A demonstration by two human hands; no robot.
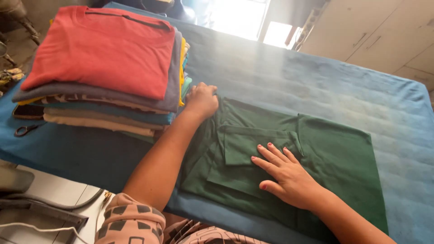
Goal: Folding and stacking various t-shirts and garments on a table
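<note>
Shirt (316,153): dark green, lying flat in the centre and lower right of the frame on the blue pad; sleeve and side already folded inward over the body, collar end toward the stack.
Right hand (282,174): lower centre, palm down on the folded sleeve, fingers spread and straight, gripping nothing; pressing flat, judged to pin the fold so it does not spring open.
Left hand (202,100): centre of frame at the shirt's collar end, fingers curled shut on a pinch of green cloth; judged to be pulling that edge taut against the pressing hand.
Sleeve cuff (131,221): bottom left-centre, pink with dark blocky pattern, on the left arm.
Stack (108,72): upper left, touching or just beside the shirt's near edge; folded garments, red on top, then grey, yellow, patterned, teal, tan; edges squared, kept close by for easy reach.
Pad (316,77): blue, padded, covering the whole table; faded and pale toward the upper right.
Scissors (25,131): dark handles at the left edge, below the stack, well apart from both hands.
Cabinet (384,31): upper right, cream doors with slim handles.
Packages, labels, signs: none visible; no tag readable on any garment.
</note>
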